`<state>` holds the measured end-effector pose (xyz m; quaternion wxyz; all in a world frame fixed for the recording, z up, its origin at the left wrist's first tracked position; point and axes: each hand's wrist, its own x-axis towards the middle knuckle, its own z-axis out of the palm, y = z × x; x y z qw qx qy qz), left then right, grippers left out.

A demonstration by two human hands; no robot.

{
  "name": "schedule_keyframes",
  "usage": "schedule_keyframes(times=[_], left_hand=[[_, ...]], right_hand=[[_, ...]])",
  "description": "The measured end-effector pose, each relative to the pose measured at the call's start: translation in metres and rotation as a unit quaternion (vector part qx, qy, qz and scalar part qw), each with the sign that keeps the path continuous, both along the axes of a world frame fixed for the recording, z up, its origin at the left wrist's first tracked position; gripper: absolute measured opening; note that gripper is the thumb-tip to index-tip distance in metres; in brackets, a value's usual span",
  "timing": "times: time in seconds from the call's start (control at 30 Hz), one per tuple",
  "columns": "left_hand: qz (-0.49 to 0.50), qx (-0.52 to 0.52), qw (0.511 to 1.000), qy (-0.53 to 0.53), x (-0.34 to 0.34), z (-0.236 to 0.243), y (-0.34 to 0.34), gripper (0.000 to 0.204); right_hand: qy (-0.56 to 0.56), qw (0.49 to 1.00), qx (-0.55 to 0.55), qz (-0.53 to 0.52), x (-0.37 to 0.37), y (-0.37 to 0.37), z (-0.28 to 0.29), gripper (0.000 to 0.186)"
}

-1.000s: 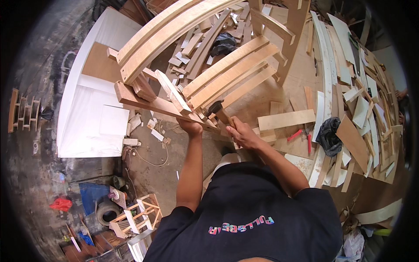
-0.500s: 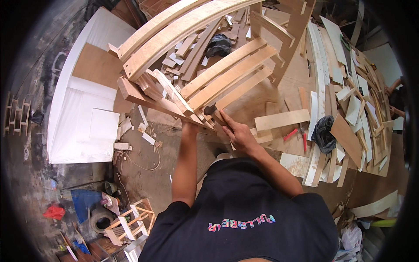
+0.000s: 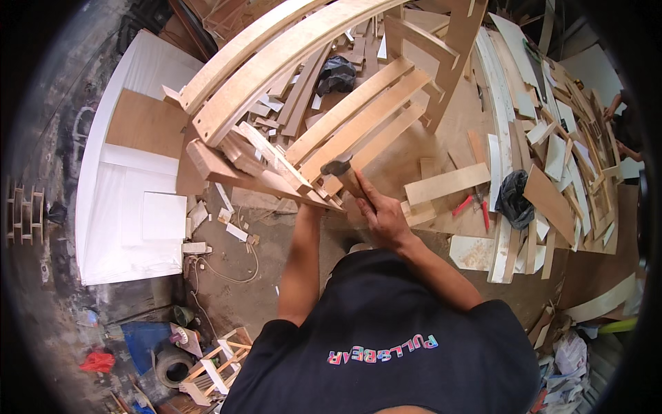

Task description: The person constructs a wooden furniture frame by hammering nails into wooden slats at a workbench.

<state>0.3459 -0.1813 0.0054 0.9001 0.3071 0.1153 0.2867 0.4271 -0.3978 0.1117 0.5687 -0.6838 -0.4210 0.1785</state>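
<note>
A wooden frame (image 3: 258, 67) with curved rails and straight slats (image 3: 372, 114) stands before me, tilted. My right hand (image 3: 386, 219) is closed round the wooden handle of a hammer (image 3: 355, 185). The hammer's dark head is over the near end of the slats, close to the frame's lower corner; whether it touches the wood I cannot tell. My left hand (image 3: 309, 209) reaches up to the underside of the frame's near side board (image 3: 248, 181), a little left of the hammer. That board hides its fingers.
Red-handled pliers (image 3: 476, 205) lie right of my right hand, near a loose plank (image 3: 447, 183) and a black plastic bag (image 3: 514, 200). Wood strips (image 3: 552, 152) are heaped at right, where another person's hand (image 3: 627, 152) shows. A white panel (image 3: 131, 228) lies left; a cord (image 3: 238, 279) crosses the floor.
The hammer has lifted slightly and turned, so more of its head and handle show. The whole view has rotated a little. My left hand stays under the frame.
</note>
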Motion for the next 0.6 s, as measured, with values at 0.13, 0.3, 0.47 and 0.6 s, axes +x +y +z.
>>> schedule_keyframes(times=[0.13,0.3,0.47,0.6], left_hand=[[-0.005,0.019,1.000,0.000,-0.001,0.009,-0.004,0.061],[0.005,0.069,0.997,0.014,-0.002,0.017,-0.011,0.062],[-0.010,0.033,0.999,-0.012,0.005,0.022,-0.013,0.061],[-0.033,-0.009,0.999,-0.041,-0.004,-0.015,-0.001,0.056]], right_hand=[[-0.021,0.996,-0.089,0.023,-0.006,-0.005,-0.014,0.061],[0.006,0.997,-0.073,0.015,-0.005,-0.005,-0.010,0.061],[0.009,0.996,-0.083,-0.021,0.005,-0.006,0.005,0.059],[-0.016,0.991,-0.133,0.019,-0.005,-0.010,-0.015,0.058]])
